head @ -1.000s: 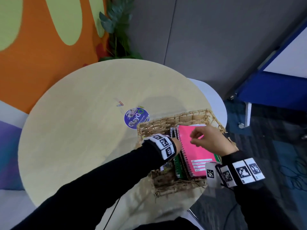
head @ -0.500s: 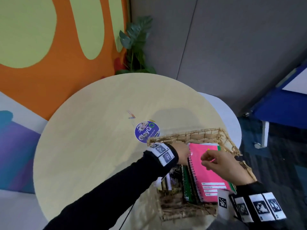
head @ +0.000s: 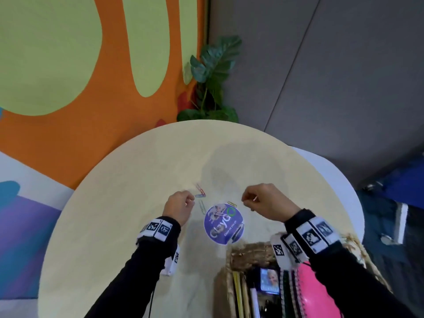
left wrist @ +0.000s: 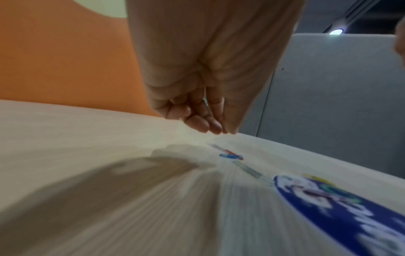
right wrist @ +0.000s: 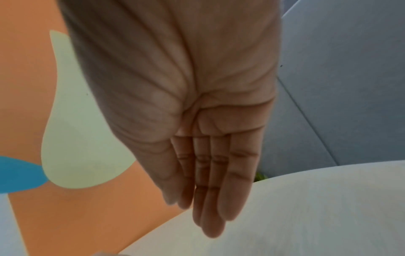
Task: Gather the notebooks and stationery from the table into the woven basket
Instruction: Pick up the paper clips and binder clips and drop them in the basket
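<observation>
Hovering: left hand (head: 178, 206) loosely curled, holding nothing, beside paper clips (head: 200, 193) on table (head: 114, 203) | right hand (head: 266, 201) grip unclear | pink notebook (head: 314, 297) in woven basket (head: 250, 252)

The table (head: 114, 214) is pale matt wood; the basket (head: 250, 251) is rough woven straw; the pink notebook (head: 309, 292) cover looks glossy.
</observation>
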